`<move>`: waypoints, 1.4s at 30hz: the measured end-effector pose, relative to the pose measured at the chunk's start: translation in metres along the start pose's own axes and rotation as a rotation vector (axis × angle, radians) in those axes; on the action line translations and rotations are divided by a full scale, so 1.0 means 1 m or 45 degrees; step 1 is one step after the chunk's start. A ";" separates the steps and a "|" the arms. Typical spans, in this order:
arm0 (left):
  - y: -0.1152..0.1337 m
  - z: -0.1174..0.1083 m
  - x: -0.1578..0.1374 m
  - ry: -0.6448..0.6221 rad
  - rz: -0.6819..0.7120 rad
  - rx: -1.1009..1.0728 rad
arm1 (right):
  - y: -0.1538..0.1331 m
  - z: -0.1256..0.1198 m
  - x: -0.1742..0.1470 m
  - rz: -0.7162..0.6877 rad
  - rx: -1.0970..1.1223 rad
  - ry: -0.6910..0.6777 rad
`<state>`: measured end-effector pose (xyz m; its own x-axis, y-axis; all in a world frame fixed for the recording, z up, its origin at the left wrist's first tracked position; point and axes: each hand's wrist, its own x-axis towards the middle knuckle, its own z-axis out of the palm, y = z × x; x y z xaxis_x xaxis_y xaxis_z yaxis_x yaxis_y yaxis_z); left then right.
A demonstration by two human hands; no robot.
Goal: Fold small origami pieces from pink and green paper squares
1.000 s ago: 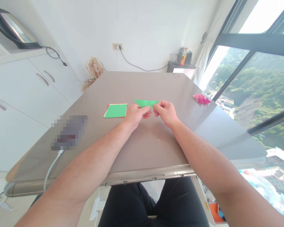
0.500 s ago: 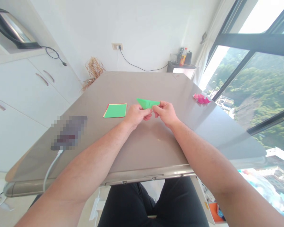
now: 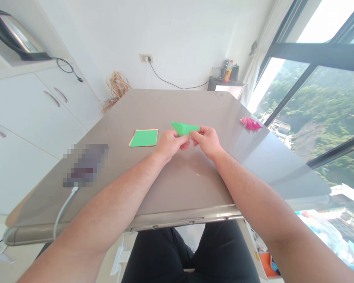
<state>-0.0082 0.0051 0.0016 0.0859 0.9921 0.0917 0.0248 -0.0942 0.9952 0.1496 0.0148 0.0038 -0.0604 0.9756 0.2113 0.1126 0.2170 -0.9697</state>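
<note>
A folded green paper (image 3: 183,128) is held up between my two hands over the middle of the table. My left hand (image 3: 171,142) pinches its lower left part, thumb in front. On the right side, my right hand (image 3: 205,139) grips the paper's edge between thumb and fingers. The paper's left end rises to a sharp point, and a crease shows near its middle. Fingers cover part of its lower edge. Just left of my left hand lies a stack of square coloured paper (image 3: 144,138), green on top with red and yellow edges showing.
Pink folded paper pieces (image 3: 250,123) sit at the right side of the table (image 3: 177,104). A pixelated dark device (image 3: 87,165) with a white cable (image 3: 64,208) lies at the left. Bottles (image 3: 228,71) stand on a small cabinet beyond the far edge.
Both hands keep their hold on the green paper and have barely moved. The paper's folds look slightly more spread, with a clearer crease near the middle.
</note>
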 end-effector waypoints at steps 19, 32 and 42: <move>0.005 0.005 -0.002 0.110 0.007 -0.024 | 0.000 0.002 0.000 -0.002 -0.002 0.004; 0.004 0.004 -0.002 0.013 -0.073 -0.101 | 0.004 0.001 0.001 0.003 0.001 0.042; 0.004 0.002 -0.001 0.037 -0.198 -0.067 | 0.000 -0.001 -0.002 -0.001 -0.079 0.067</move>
<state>-0.0066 0.0041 0.0054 0.0563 0.9964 -0.0632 -0.0171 0.0642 0.9978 0.1502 0.0129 0.0039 -0.0088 0.9754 0.2201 0.1740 0.2183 -0.9603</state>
